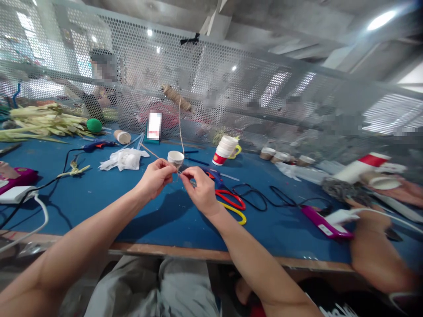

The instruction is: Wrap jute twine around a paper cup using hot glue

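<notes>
Over the blue table (165, 237), left hand (156, 178) and right hand (200, 189) are held just before a small white cup (176, 157); twine (150, 151) is pinched by both, apparently being tied, though the contact is unclear; even tension seems called for.

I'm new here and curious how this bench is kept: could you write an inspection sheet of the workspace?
Surface: blue table, small specks.
Things in use: twine, running up to a roll; small white cup just beyond.
Clutter: crumpled white material, glue gun, green ball, stacked cups.
Hands: left hand and right hand close together, fingers pinching the twine.
Cables: white cable at left, black cable at right.
Surroundings: perforated screen behind; another person's arm at right.
</notes>
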`<state>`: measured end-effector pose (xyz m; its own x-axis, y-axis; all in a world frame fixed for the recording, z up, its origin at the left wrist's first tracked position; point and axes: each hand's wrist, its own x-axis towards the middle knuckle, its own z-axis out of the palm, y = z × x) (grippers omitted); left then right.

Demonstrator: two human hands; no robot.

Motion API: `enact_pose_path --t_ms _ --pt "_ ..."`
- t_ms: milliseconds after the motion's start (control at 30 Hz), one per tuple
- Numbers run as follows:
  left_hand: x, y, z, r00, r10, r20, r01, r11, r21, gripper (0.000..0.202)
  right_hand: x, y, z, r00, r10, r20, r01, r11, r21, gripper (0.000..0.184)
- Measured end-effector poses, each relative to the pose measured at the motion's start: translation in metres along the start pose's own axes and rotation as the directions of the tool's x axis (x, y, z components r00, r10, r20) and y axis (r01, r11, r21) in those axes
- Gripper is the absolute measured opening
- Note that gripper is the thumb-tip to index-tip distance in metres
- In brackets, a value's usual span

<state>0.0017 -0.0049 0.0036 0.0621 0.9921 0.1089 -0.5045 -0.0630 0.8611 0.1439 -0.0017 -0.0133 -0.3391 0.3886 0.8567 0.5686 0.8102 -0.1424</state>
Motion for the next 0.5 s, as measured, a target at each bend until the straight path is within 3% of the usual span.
enact_pose_path --t_ms 233,333,433,500 --pt "-0.001 0.0 0.002 1.0 -0.029 0.001 0.029 1.0 0.008 0.022 0.003 -0.002 0.001 0.995 -0.101 0.011 0.102 0.989 -0.111 0.013" --pt "0.0 0.0 0.001 0.999 -0.036 0.009 0.036 0.999 0.006 0.023 0.002 -0.003 0.003 0.996 -0.086 0.013 0.087 0.99 -0.111 0.015" --pt "0.002 0.001 -0.003 1.0 -0.002 -0.002 0.002 1.0 0.021 0.02 0.007 0.005 -0.002 0.997 0.03 0.073 -0.026 0.998 -0.063 0.014" --pt "0.004 0.003 -0.005 0.998 0.055 -0.015 -0.055 0.997 0.045 0.018 0.015 0.019 -0.011 0.963 0.226 0.147 -0.204 0.967 -0.152 0.018"
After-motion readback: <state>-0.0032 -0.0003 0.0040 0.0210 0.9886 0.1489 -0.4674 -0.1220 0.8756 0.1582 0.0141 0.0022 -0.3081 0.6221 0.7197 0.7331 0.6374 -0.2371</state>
